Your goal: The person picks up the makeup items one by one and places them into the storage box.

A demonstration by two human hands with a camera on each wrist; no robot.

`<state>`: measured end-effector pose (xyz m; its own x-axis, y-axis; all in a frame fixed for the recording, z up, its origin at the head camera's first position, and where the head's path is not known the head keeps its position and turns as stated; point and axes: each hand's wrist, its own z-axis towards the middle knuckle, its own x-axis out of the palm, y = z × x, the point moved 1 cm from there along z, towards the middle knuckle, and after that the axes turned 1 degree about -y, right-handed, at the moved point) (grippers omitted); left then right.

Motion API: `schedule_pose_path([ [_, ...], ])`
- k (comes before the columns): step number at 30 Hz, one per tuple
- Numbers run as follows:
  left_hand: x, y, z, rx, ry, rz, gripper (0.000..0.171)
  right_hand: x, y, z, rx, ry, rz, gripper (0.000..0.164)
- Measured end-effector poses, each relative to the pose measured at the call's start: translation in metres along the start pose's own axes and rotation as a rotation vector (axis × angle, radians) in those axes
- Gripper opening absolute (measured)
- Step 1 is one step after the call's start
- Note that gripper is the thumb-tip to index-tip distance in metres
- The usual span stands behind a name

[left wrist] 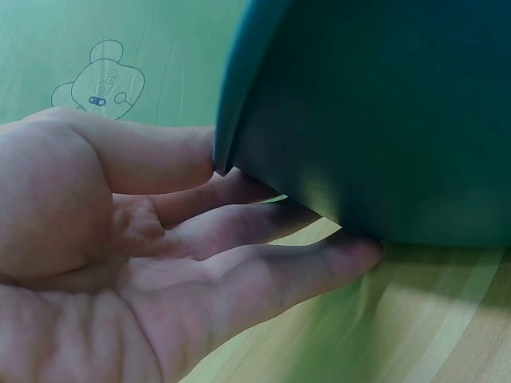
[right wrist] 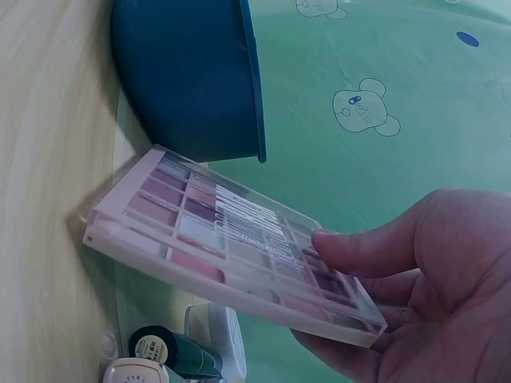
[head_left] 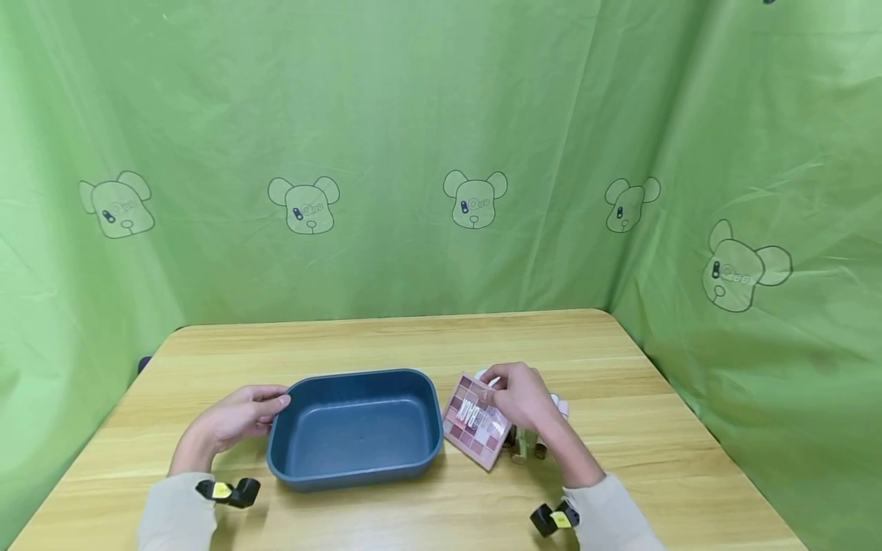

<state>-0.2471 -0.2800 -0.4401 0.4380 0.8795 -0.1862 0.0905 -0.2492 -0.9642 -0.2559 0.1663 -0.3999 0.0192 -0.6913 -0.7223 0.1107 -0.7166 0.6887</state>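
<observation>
A dark blue plastic storage bin [head_left: 354, 471] rests on the table at centre left. My left hand [head_left: 241, 417] holds its left end. In the left wrist view the thumb meets the bin's rim [left wrist: 239, 104] while the fingers reach under its side. On the right, my right hand [head_left: 520, 394] pinches a pink eyeshadow palette [head_left: 475, 421] with a clear lid, thumb on top and fingers beneath. The palette [right wrist: 231, 239] is tilted, its far edge low near the table and close to the bin's right side.
Under and beside the right hand lie several small cosmetics, among them a dark green tube [right wrist: 176, 351] and a pale, round-cornered item [right wrist: 227, 343]. The wooden table [head_left: 386, 344] is backed by a green curtain [head_left: 400, 115] with bear-head prints.
</observation>
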Motion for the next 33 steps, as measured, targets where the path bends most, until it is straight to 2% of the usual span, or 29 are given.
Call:
schedule_pose_path([
  [16,-0.001,0.001,0.001,0.005,0.000,0.018,0.058,-0.007,-0.001,0.001,0.031,-0.037,0.048,0.030],
  [33,0.000,0.002,0.001,0.001,-0.010,0.008,0.059,-0.019,0.000,0.002,0.039,-0.070,0.085,0.025],
])
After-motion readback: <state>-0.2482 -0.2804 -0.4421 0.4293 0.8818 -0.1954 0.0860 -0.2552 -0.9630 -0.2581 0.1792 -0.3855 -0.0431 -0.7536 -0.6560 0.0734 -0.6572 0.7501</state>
